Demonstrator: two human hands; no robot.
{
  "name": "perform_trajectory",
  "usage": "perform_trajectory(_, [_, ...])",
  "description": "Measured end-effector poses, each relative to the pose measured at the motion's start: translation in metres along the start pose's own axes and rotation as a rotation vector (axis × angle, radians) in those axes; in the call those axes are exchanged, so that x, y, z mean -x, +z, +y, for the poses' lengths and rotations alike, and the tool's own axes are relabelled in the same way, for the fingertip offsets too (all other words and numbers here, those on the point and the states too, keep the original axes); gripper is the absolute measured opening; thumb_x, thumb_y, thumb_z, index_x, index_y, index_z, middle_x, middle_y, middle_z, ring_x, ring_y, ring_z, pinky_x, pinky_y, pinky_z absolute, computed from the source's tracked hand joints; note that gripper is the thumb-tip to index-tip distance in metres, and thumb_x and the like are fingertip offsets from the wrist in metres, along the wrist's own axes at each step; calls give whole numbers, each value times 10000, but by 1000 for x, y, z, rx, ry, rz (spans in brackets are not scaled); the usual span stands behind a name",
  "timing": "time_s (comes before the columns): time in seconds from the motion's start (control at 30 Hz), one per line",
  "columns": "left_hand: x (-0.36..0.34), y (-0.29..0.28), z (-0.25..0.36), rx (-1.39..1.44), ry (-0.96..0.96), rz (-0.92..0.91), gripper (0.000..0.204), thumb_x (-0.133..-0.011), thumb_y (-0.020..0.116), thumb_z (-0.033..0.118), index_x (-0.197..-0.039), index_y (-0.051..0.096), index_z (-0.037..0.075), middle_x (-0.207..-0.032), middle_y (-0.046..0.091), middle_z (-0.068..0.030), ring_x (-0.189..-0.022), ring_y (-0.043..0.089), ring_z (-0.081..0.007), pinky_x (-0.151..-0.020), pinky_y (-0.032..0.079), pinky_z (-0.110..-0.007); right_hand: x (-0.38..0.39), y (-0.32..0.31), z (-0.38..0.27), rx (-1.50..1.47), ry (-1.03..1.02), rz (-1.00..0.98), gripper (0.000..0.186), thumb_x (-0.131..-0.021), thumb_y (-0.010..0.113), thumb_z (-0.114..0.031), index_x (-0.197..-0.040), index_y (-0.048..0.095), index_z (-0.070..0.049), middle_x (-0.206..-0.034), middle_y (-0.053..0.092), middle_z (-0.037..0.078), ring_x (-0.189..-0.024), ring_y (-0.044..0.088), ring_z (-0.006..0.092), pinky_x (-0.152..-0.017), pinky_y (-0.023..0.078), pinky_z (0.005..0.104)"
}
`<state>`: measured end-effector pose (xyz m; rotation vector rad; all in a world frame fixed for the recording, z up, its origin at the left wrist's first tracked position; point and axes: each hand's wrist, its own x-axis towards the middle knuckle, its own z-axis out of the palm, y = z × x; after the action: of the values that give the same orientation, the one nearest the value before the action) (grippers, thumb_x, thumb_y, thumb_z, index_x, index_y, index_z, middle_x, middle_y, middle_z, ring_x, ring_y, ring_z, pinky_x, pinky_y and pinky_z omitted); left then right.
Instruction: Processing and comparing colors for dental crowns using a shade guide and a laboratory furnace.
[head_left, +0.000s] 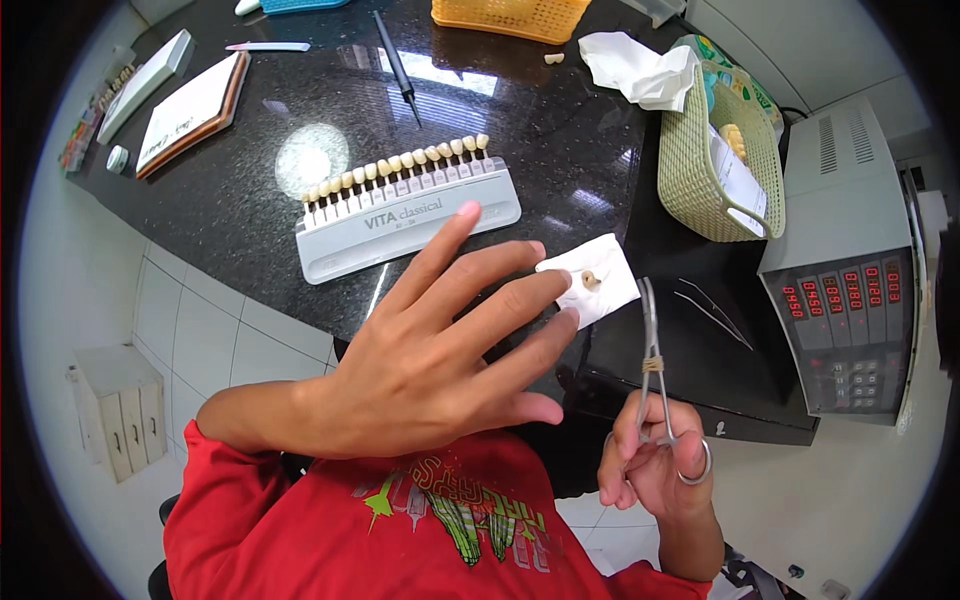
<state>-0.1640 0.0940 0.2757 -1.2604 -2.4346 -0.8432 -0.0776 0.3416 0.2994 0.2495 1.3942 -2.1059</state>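
Observation:
My left hand [440, 345] reaches across the middle with its fingers spread. Its fingertips lie over or against the near left edge of a small white square of paper [606, 262]; whether they press on it I cannot tell. A tiny brownish tooth-shaped piece [591, 280] sits on that square. Lower right, my right hand [655, 455] is closed round the ring handles of locking forceps [650, 330], a tan band wound about their shanks. The forceps' tips point up beside the paper's right corner. Beyond my left index finger lies a grey tooth shade guide [400, 222] with a row of tooth-coloured tabs.
Tweezers [715, 315] lie right of the forceps, before a grey device [840, 270] with red digits. A green basket [690, 170] and crumpled tissue [640, 70] stand behind. A dark pen-like tool [397, 65], notepad [190, 115] and orange basket [512, 20] line the far side.

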Motion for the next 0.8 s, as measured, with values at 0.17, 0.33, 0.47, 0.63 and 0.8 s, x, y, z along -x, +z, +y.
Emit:
perform_trajectory(0.17, [0,3,-4,-89,-54,-99,717,-760,591,690,-1197,691,131,-1324,594,-101,-1234,518,-343,-1127,253,-646,-3,1,-6,22,124,-15,670,-844,628,-690,-919,536,-30,-718,674,143,-530,593,89,-473,424,186])
perform_trajectory(0.33, [-1,3,-5,-76,-59,-163,766,-744,537,742,-1209,688,153,-1319,589,-99,-1224,522,-341,-1123,236,-667,-7,3,-5,31,180,-33,663,-854,621,-683,-928,540,-29,-737,682,132,-541,595,80,-486,434,191])
perform_trajectory(0.47, [-2,3,-6,-70,-56,-202,767,-742,530,747,-1209,687,159,-1281,593,-100,-1219,526,-331,-1118,236,-678,-10,3,-5,17,191,-27,657,-862,615,-677,-936,541,-29,-747,686,132,-545,600,81,-492,442,191])
perform_trajectory(0.63, [-1,5,-8,-50,-47,-205,759,-741,535,743,-1206,689,163,-1275,591,-101,-1212,532,-320,-1115,240,-682,-13,5,-7,17,188,-24,647,-865,618,-666,-945,543,-28,-753,689,135,-547,600,80,-500,452,189])
perform_trajectory(0.8, [-1,5,-8,-54,-48,-212,726,-757,550,723,-1212,689,175,-1270,590,-98,-1208,535,-316,-1113,246,-685,-13,7,-7,10,198,-18,646,-860,631,-656,-953,545,-23,-756,691,138,-546,596,78,-505,456,188])
